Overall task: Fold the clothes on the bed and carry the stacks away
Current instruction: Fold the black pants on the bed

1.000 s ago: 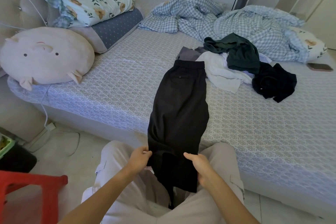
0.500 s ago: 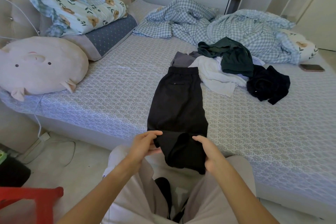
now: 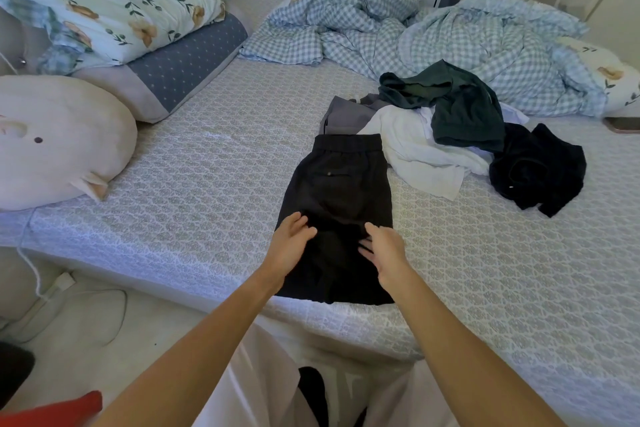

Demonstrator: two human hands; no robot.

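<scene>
With both my left hand (image 3: 290, 246) and right hand (image 3: 384, 251) flat and empty on the black trousers (image 3: 337, 198), I judge them light and floppy, best pinched at the folded corners.

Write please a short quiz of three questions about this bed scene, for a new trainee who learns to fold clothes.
1. True or false: both hands lie flat on the black trousers.
2. Which garment lies on top of the unfolded pile?
A. the dark green garment
B. the white garment
C. the grey garment
3. Name the thing at the bed's far right edge, beside the checked quilt.

Key
1. True: the left hand and the right hand rest with straight fingers on the folded lower part.
2. A
3. A phone.
</scene>
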